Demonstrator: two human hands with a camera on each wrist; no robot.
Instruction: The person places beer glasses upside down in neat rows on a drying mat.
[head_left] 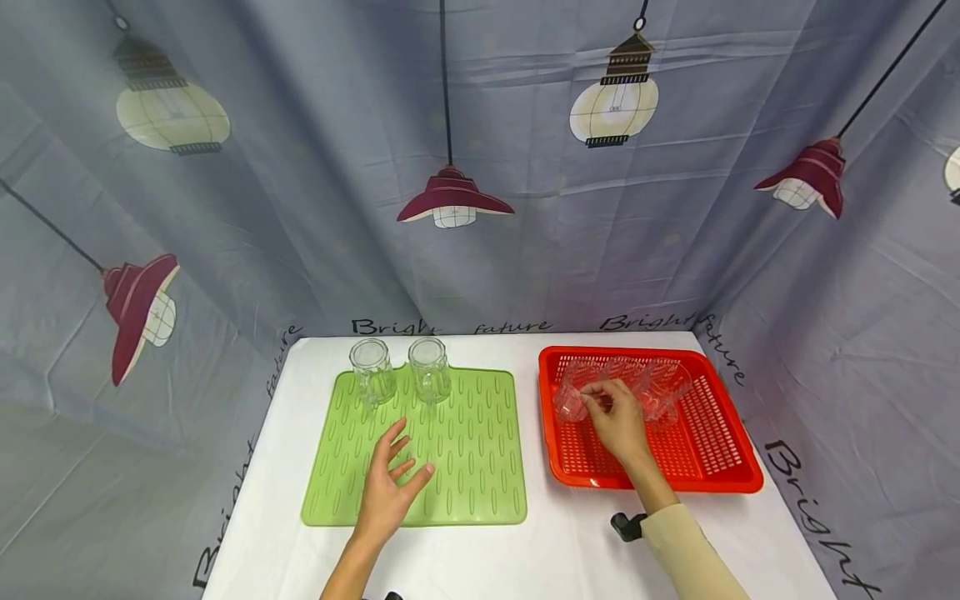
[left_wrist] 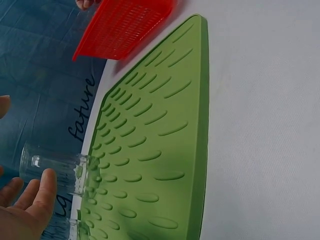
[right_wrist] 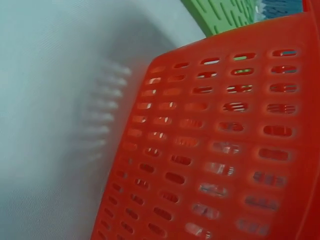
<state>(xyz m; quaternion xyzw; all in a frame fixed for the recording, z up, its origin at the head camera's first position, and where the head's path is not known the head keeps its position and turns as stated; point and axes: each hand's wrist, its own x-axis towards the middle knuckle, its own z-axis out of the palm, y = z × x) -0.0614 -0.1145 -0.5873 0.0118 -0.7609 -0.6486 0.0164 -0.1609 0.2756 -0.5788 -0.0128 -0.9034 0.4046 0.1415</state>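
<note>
Two clear glass mugs (head_left: 372,375) (head_left: 431,375) stand side by side at the far edge of a green mat (head_left: 472,450). My left hand (head_left: 387,492) hovers over the near left part of the mat, thumb and fingers spread apart with nothing between them. In the left wrist view its fingers (left_wrist: 45,195) overlap one mug (left_wrist: 52,165). Over on the right, my right hand (head_left: 618,421) reaches into a red plastic basket (head_left: 712,475) and pinches a clear glass (head_left: 570,404) near its left side. The right wrist view shows mostly the basket wall (right_wrist: 200,125), which hides that hand.
More clear glasses (head_left: 660,392) lie in the basket, beside and behind the right hand. A white table (head_left: 570,550) carries the mat and basket. Grey curtains (head_left: 300,208) printed with lamps surround it at the back and sides.
</note>
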